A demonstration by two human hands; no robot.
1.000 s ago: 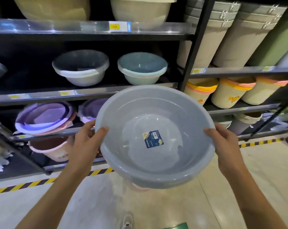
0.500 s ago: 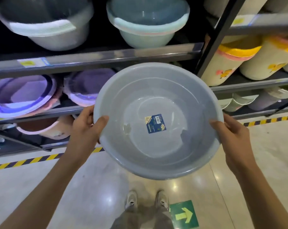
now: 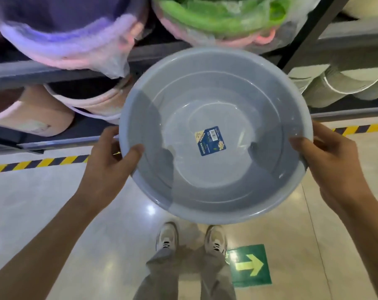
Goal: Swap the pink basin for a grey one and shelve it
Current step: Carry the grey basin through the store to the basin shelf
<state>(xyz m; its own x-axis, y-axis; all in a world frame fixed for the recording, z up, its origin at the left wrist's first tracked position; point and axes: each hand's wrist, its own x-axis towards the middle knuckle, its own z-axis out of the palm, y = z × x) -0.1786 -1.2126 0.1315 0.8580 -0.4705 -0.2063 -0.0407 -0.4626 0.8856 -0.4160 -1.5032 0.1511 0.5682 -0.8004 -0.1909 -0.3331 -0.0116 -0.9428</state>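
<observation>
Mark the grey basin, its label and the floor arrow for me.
grey basin (image 3: 244, 87): head view, upper inner wall.
label (image 3: 210, 141): head view, sticker's middle.
floor arrow (image 3: 250, 265): head view, arrow's shaft.

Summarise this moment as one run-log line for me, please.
held: grey basin | left hand: grips left rim | right hand: grips right rim | position: in front of low shelf | shelved: not yet

Glossy beige tiled floor (image 3: 53, 213) bears yellow-black hazard tape (image 3: 38, 163) and a green arrow sign (image 3: 250, 265); dark metal shelving (image 3: 60, 71) stands behind.
</observation>
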